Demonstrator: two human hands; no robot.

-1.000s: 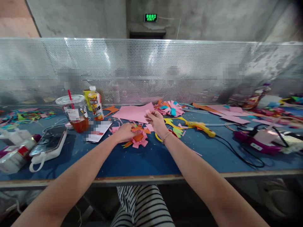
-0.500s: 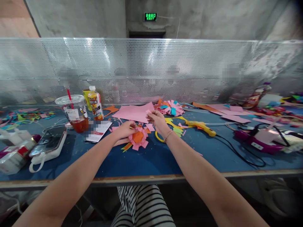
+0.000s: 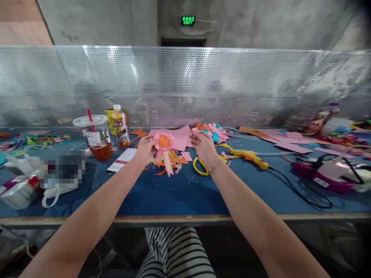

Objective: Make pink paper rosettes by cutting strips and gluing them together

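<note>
My left hand (image 3: 145, 149) holds up a paper rosette (image 3: 164, 143) with pink fringed petals, an orange centre and hanging pink and orange ribbons, lifted above the blue table (image 3: 162, 193). My right hand (image 3: 203, 147) is beside it on the right, fingers pinching a small pink paper piece (image 3: 193, 131). A pink paper sheet (image 3: 178, 137) lies flat behind the rosette. Yellow-handled scissors (image 3: 199, 166) lie under my right wrist.
A yellow glue gun (image 3: 249, 156) with a black cord lies to the right, a purple device (image 3: 321, 175) beyond it. At left stand an iced drink cup (image 3: 94, 135) with a red straw, a bottle (image 3: 121, 125), a card (image 3: 123, 159). Perforated metal screen (image 3: 185, 85) behind.
My left hand lifted the rosette from the table and tilted it upright, so its ribbons hang down. My right hand stayed close, still pinching the small pink piece.
</note>
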